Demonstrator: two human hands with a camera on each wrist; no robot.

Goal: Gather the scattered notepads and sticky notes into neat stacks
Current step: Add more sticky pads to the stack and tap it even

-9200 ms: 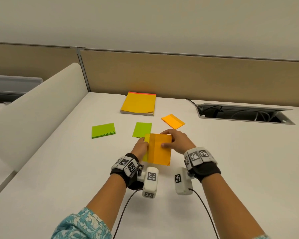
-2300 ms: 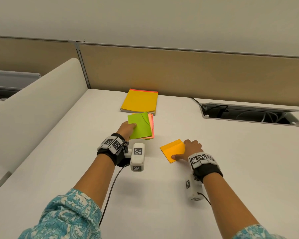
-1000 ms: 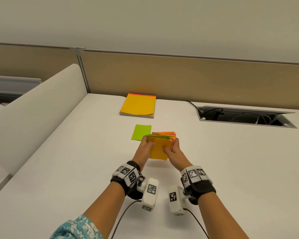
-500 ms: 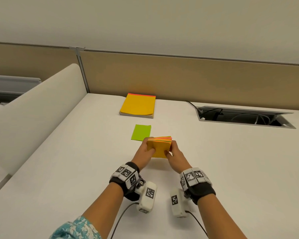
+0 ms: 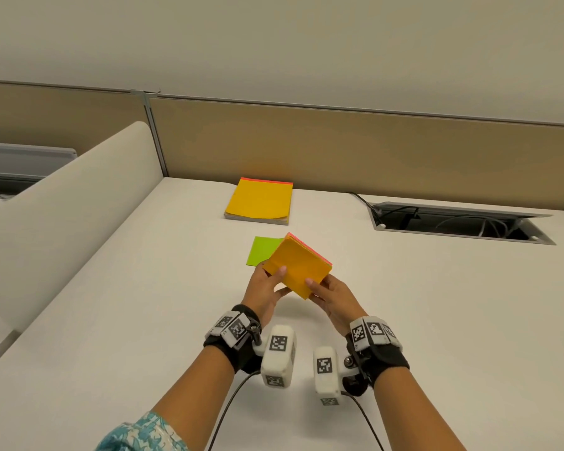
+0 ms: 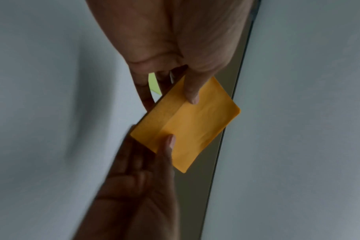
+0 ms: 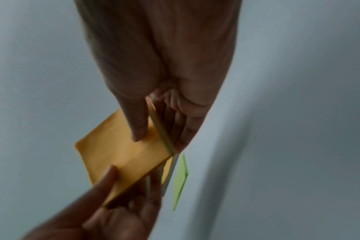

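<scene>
Head view, hidden parts: the sticky-note stack (image 5: pixel 298 266) held in the air covers the near right corner of the green sticky note (image 5: pixel 262 250) lying flat on the desk (image 5: pixel 437 304); the fingers under the stack cannot be seen from here.
Left wrist view, hard to make out: blurred and dim; only a sliver of green (image 6: pixel 153 82) shows between the fingers.
Right wrist view, hard to make out: also blurred; the green note (image 7: pixel 180 180) appears edge-on as a thin strip past the stack's side.
Writing: nothing readable on any paper; the wrist bands (image 5: pixel 233 327) and camera housings (image 5: pixel 278 354) carry black-and-white square marker patterns only.
Stack, look: orange top sheet with a faint crease, thin pink and green edges along its far side, turned cornerwise, tilted, clear of the desk.
Left hand (image 5: pixel 266 292): grasps the stack's left corner, thumb on top, fingers beneath.
Right hand (image 5: pixel 334 296): grasps the near right corner the same way, thumb pressed on the orange sheet.
Where the stack is: mid-desk, between both hands, just in front of the green note.
Orange notepad (image 5: pixel 259 201): lies flat farther back near the partition (image 5: pixel 372 148), with a pink strip along its far edge.
Cable opening (image 5: pixel 463 222): to the right in the desk, cords inside, too dark to sort out.
</scene>
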